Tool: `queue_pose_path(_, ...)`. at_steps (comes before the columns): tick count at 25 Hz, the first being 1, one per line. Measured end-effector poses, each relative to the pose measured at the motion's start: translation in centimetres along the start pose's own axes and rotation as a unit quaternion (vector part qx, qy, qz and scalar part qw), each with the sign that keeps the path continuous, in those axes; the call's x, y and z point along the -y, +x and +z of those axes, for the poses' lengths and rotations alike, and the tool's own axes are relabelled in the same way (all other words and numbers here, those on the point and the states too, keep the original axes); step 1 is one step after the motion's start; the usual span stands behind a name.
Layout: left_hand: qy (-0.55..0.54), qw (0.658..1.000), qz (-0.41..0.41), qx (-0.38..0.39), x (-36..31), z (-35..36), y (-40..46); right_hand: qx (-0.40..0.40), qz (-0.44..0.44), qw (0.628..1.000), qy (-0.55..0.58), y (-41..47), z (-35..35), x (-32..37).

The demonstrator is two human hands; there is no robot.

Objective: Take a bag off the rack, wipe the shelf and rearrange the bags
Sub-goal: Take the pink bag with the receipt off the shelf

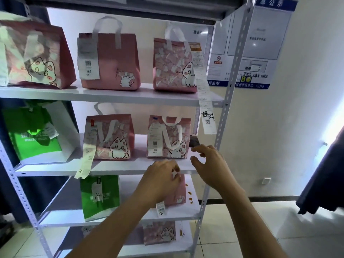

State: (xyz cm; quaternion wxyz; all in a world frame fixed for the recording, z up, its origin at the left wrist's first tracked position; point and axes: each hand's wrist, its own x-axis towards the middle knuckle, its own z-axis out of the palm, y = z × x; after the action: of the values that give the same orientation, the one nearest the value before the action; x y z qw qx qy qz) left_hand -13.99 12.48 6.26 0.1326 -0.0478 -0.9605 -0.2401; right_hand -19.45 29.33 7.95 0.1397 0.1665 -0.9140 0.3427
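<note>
A white metal rack (220,127) holds pink cat-print bags and green bags on several shelves. On the third shelf (193,207) my left hand (162,177) grips the top of a pink bag (178,197), and its fingers pinch what looks like the white handle. My right hand (208,162) hovers with spread fingers at the right end of the middle shelf (119,167), holding nothing. Just behind it lies a small dark object (194,141), beside the pink bag tagged 046 (167,138). Brown stains (189,197) dot the third shelf to the right of the held bag.
A green bag marked 14 (100,196) stands left of the held bag. A long receipt (204,101) hangs from the top-right pink bag (174,66) past the middle shelf. The bottom shelf has a pink bag (160,233) and more stains (181,232). Dark fabric (323,174) hangs at right.
</note>
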Motion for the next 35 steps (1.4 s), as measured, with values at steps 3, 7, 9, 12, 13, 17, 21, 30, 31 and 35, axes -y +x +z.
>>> queue_pose_path(3,-0.011,1.0,0.01,-0.022,-0.1,-1.3,3.1,-0.018,-0.031,0.999,0.0,3.5,-1.3,0.5)
queue_pose_path(7,0.002,0.997,0.043,-0.058,0.2,-3.6,8.5,-0.058,-0.064,0.996,0.005,8.6,-2.8,1.9)
queue_pose_path(9,0.002,0.995,0.053,-0.081,0.4,-5.0,11.2,-0.075,-0.08,0.994,-0.003,11.3,-3.2,2.8)
queue_pose_path(12,-0.016,0.99,0.072,-0.121,0.8,-7.3,15.1,-0.096,-0.088,0.991,-0.006,15.8,-3.9,4.0)
queue_pose_path(13,-0.023,0.988,0.076,-0.13,0.9,-8.2,16.2,-0.103,-0.088,0.991,-0.005,17.3,-4.1,4.4)
queue_pose_path(17,-0.054,0.983,0.074,-0.161,2.1,-10.6,20.3,-0.133,-0.092,0.987,-0.01,22.0,-4.2,4.6)
queue_pose_path(21,-0.088,0.978,0.07,-0.178,3.6,-10.6,23.5,-0.16,-0.084,0.984,0.003,25.6,-3.5,3.5)
queue_pose_path(30,-0.064,0.966,0.061,-0.243,4.8,-10.9,30.1,-0.217,-0.033,0.974,0.054,33.7,-5.6,1.2)
queue_pose_path(31,-0.062,0.966,0.056,-0.245,4.9,-10.9,30.5,-0.213,-0.022,0.975,0.062,34.5,-5.7,0.8)
queue_pose_path(35,-0.074,0.964,0.034,-0.253,5.2,-11.6,32.2,-0.167,-0.006,0.976,0.136,37.0,-5.2,0.2)
